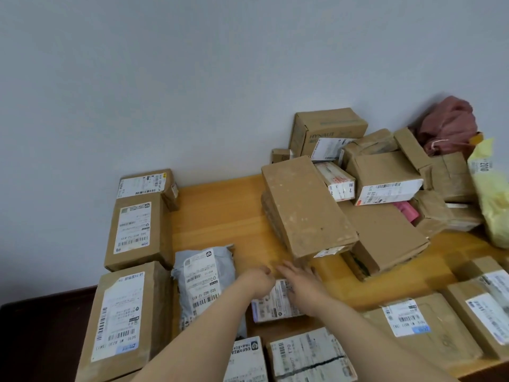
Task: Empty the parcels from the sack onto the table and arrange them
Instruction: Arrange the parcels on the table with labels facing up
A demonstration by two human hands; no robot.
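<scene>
While both your hands rest on the small labelled parcel (275,301) at the table's (220,216) centre, left hand (259,281) curled at its edge, right hand (301,285) flat on top, neat rows lie at 9 and 6 o'clock; the heap (358,183) at 2 o'clock is, I judge, left to arrange.

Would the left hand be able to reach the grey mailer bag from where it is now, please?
Probably yes: the grey mailer bag lies just beside the left hand, with nothing between them.
</scene>
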